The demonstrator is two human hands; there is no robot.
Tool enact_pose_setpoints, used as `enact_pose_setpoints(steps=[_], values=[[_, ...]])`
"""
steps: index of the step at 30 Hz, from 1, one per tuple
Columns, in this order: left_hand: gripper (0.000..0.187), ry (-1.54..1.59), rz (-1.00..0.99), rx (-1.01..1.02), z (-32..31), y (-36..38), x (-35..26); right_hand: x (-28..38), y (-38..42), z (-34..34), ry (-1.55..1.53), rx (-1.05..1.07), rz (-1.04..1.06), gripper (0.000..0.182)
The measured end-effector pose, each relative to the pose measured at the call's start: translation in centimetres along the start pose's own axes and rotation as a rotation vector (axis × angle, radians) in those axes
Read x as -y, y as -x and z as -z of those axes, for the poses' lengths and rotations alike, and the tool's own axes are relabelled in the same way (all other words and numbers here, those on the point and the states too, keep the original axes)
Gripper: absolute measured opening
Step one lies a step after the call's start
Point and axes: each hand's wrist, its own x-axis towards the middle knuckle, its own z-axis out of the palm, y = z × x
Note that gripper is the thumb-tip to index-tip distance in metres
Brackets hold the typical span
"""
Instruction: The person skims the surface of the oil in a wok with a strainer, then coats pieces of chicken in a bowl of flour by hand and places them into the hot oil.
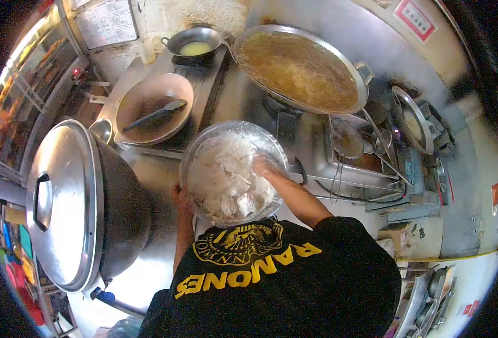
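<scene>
A wide metal mixing bowl (191,147) sits in front of my chest, holding white flour (226,169) with flour-coated lumps in it. My left hand (183,197) grips the bowl at its left side, partly in shadow. Reaching in from the right, my right hand (263,167) is inside the bowl, against the flour. Its fingers are whitened and mostly buried, so their closing does not show. What the coated lumps are cannot be made out.
A large lidded pot (122,208) stands close on the left. Ahead are a pan (173,90) with black-headed tongs or a spatula, a small wok (173,42) and a big wok of bubbling oil (299,67). Strainers (347,143) rest over a metal tray on the right.
</scene>
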Motion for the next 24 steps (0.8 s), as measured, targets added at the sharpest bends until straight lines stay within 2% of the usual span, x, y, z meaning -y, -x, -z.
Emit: enact_pose_setpoints(steps=[3, 5, 6, 7, 8, 9, 11, 14, 15, 17, 18, 19, 20, 21, 22, 23, 24], values=[[0.014, -0.013, -0.002, -0.068, 0.8, -0.9, 1.2, 0.0, -0.4, 1.3, 0.006, -0.020, -0.075, 0.019], [0.013, -0.137, -0.140, -0.057, 1.8, -2.2, 2.7, 0.0, -1.8, 2.7, 0.011, -0.041, -0.112, 0.022], [0.013, -0.135, -0.139, -0.061, 0.6, -1.2, 0.9, 0.2, -1.9, 3.4, 0.010, -0.045, -0.133, 0.023], [0.010, -0.045, -0.003, -0.121, -0.6, 0.1, -0.8, 0.5, -1.6, 3.9, 0.007, -0.044, -0.162, 0.024], [0.008, 0.042, 0.136, -0.177, -1.6, 1.1, -2.0, 2.4, -0.4, 12.7, -0.345, 0.117, -0.249, 0.023], [0.008, 0.042, 0.139, -0.169, -0.9, 0.5, -0.8, 2.1, -0.1, 12.1, -0.343, 0.115, -0.257, 0.023], [0.006, -0.235, -0.119, -0.078, 1.4, -1.5, 1.9, 0.9, -0.4, 8.9, -0.509, 0.169, -0.203, 0.022], [0.008, -0.073, -0.059, -0.074, -1.8, 1.7, -2.5, -0.4, 0.1, 4.5, -0.762, 0.256, -0.128, 0.024], [0.008, -0.073, -0.063, -0.065, -1.8, 1.4, -2.3, -0.1, 0.2, 6.3, -0.761, 0.246, -0.134, 0.024], [0.010, 0.045, -0.038, 0.007, -0.7, 0.5, -1.0, 2.1, 1.0, 15.8, -0.347, 0.149, 0.003, 0.021], [0.010, 0.044, -0.038, 0.013, -0.2, 0.0, -0.2, 2.3, 1.3, 19.0, -0.256, 0.201, 0.081, 0.015], [0.011, 0.011, -0.050, -0.010, 0.4, -0.6, 0.6, 1.1, 1.3, 18.5, -0.257, 0.198, 0.075, 0.015], [0.013, -0.022, -0.061, -0.032, 0.9, -1.2, 1.4, -0.8, 1.5, 17.5, -0.568, 0.180, 0.026, 0.023], [0.013, -0.025, -0.060, -0.025, 1.2, -1.5, 2.0, -0.9, 1.5, 19.7, -0.879, 0.157, -0.024, 0.034], [0.014, -0.034, -0.068, -0.095, 1.6, -1.9, 2.6, -1.3, 1.5, 22.2, -0.811, 0.147, 0.034, 0.038], [0.016, -0.043, -0.076, -0.166, 1.5, -1.8, 2.5, 0.0, 1.8, 29.3, -0.742, 0.138, 0.093, 0.042], [0.016, -0.044, -0.077, -0.163, 1.5, -1.8, 2.4, -0.5, 1.9, 32.1, -0.764, 0.132, 0.096, 0.042]])
